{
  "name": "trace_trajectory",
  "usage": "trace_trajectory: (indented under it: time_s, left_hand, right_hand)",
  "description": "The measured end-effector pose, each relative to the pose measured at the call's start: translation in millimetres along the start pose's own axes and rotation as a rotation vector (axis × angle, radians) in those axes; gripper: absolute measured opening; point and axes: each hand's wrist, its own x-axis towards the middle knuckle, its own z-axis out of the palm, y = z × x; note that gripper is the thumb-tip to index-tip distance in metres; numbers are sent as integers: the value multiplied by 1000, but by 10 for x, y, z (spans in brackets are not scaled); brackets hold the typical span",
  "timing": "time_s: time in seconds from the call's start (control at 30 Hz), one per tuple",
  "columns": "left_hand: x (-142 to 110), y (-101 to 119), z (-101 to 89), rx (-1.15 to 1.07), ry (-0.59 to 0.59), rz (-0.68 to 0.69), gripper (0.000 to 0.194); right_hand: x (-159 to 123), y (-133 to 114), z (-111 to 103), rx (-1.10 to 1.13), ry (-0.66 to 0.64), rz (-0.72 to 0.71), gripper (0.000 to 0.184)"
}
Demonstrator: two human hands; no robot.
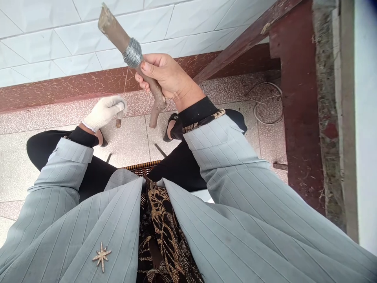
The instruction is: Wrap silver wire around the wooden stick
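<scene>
My bare right hand [165, 74] is closed around the thinner, crooked part of a wooden branch [158, 96], holding it tilted in front of the wall. Grey, shiny wire or cord [133, 53] is wound in a thick band round the branch, just beyond my thumb. The thicker cut end points up and left. Lower on the left, my left hand [104, 112], in a white knit glove, is closed on a short brown stick [118, 123], whose end pokes out below the fingers. A thin strand [126, 78] runs from near the wound band down towards the glove.
A white tiled wall [82, 39] with a reddish-brown base strip stands ahead. On the right are a dark red wooden frame [300, 106] and its slanting brace [235, 47]. A pale cable [259, 116] lies looped on the speckled floor. Part of a woven seat [141, 169] shows between my legs.
</scene>
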Motion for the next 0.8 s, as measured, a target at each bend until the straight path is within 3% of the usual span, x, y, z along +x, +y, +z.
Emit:
trace_trajectory:
  time_s: [0.13,0.27,0.3,0.37,0.47,0.53,0.6,0.7,0.8]
  left_hand:
    - [-24,45,69,-44,-170,-91,11]
    - [-33,110,15,63,-173,-88,15]
    - [-32,119,-12,107,-148,-76,16]
    - [-25,111,-66,172,-94,-51,15]
    - [-8,38,-121,164,-58,-26,13]
    - [8,-26,-127,88,-46,-19,12]
    - [24,-74,-111,-43,11,7,15]
    - [38,-90,-75,-219,54,55,21]
    - [24,-65,-62,-259,-61,15,22]
  right_hand:
    - [77,133,-59,-3,125,95,54]
    - [121,186,-114,-678,173,264,18]
    - [118,172,-116,-853,123,294,15]
    - [94,125,-110,-1048,-125,361,14]
    - [34,44,-107,-961,-588,462,8]
    - [-11,2,-127,-787,-731,431,9]
    - [-50,-25,-160,-570,-642,262,14]
    - [-77,-52,-198,-241,-247,18,39]
    - [-60,-82,-199,-221,89,29,70]
